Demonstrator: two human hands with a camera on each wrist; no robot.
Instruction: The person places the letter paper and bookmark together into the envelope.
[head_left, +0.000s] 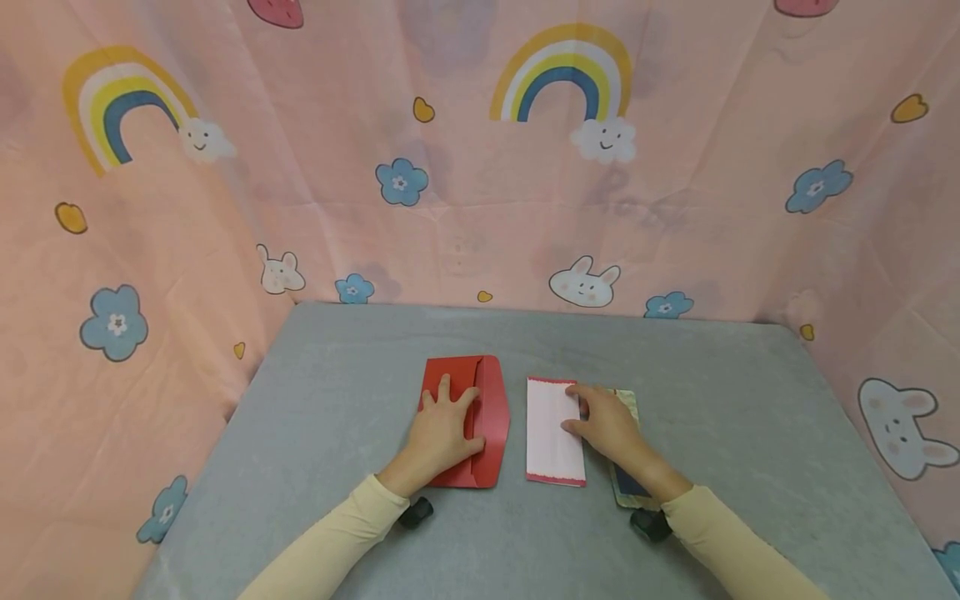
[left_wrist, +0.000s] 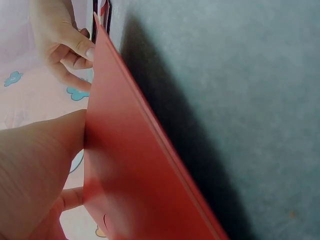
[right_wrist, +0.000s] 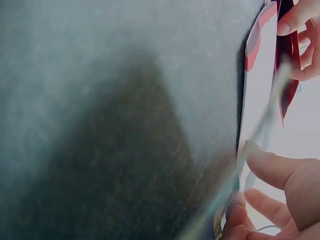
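Note:
A red envelope [head_left: 491, 417] lies with its flap unfolded toward the right. My left hand [head_left: 442, 425] rests on it with fingers spread, the thumb near the flap's fold. In the left wrist view the red envelope [left_wrist: 125, 145] fills the middle, its edge close over the cloth. To its right is a white paper piece [head_left: 551, 429] with red ends. The thumb and index fingertip of my right hand [head_left: 611, 425] touch that piece's right edge, set apart from each other. Partly hidden beneath the right hand is a dark blue card with a patterned gold-green border [head_left: 626, 498].
A grey cloth-covered table [head_left: 330, 400] bears all the papers. Behind it and along both sides hangs a pink curtain [head_left: 480, 242] printed with rainbows, flowers and rabbits. Dark wrist cameras sit under the left wrist [head_left: 416, 512] and the right wrist [head_left: 651, 525].

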